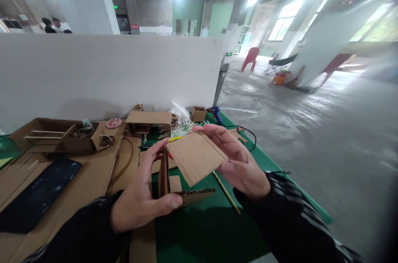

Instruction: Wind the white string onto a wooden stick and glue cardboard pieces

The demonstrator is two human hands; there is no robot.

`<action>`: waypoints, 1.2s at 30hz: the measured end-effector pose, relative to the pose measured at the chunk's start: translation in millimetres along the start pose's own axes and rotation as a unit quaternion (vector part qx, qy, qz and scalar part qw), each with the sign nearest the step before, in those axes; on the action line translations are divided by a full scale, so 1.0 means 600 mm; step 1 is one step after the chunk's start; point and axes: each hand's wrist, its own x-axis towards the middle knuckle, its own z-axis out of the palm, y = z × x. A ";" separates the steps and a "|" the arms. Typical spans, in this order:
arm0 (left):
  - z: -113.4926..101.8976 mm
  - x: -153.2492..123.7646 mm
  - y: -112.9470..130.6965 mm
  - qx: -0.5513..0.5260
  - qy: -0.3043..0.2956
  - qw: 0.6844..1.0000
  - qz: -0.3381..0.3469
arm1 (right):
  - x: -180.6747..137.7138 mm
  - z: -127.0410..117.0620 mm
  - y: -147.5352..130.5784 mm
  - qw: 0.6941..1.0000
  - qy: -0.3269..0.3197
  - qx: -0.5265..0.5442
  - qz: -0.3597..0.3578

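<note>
My left hand [143,192] is closed around an L-shaped corner of joined cardboard pieces [195,197], thumb along its near wall and fingers behind the left wall. A small cardboard square sits inside that corner. Between the thumb and fingers of my right hand [241,161] is a flat cardboard panel [195,157], tilted above the corner piece. The panel's left end comes close to my left fingertips; whether it touches the corner piece I cannot tell. Beneath both hands lies the green tabletop [192,234], with a thin yellow-and-dark stick [226,192] on it.
A blue glue gun [215,114] with a black cable rests at the far right edge. Cardboard boxes [149,118], thin sticks and white plastic line the back, before a white partition [108,72]. At left, a dark tablet-like slab [40,194] lies on cardboard sheets.
</note>
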 end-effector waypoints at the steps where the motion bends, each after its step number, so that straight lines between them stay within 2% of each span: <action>1: -0.001 0.000 0.000 -0.011 -0.004 1.000 0.000 | 0.008 -0.004 -0.005 1.000 -0.021 -0.001 0.011; 8: -0.008 0.002 -0.002 -0.054 -0.047 0.997 0.015 | 0.067 -0.045 -0.017 0.968 -0.230 0.020 0.098; 16: -0.007 0.001 0.000 -0.019 -0.046 0.998 0.032 | 0.095 -0.063 -0.006 0.926 -0.348 0.049 0.139; 21: -0.007 0.000 0.001 0.011 -0.038 0.998 0.039 | 0.095 -0.050 -0.016 0.930 -0.330 0.000 0.165; 25: -0.007 -0.001 0.002 0.035 -0.033 0.998 0.051 | 0.091 -0.024 -0.026 0.959 -0.229 -0.106 0.132; 28: -0.004 -0.001 0.003 0.028 -0.022 0.998 0.051 | 0.085 -0.007 -0.030 0.964 -0.180 -0.159 0.113; 32: -0.001 0.002 0.004 0.035 -0.013 0.998 0.054 | 0.075 0.001 -0.034 0.966 -0.143 -0.194 0.099; 36: 0.002 0.001 0.004 0.043 0.012 0.997 0.060 | 0.065 0.004 -0.031 0.973 -0.091 -0.182 0.112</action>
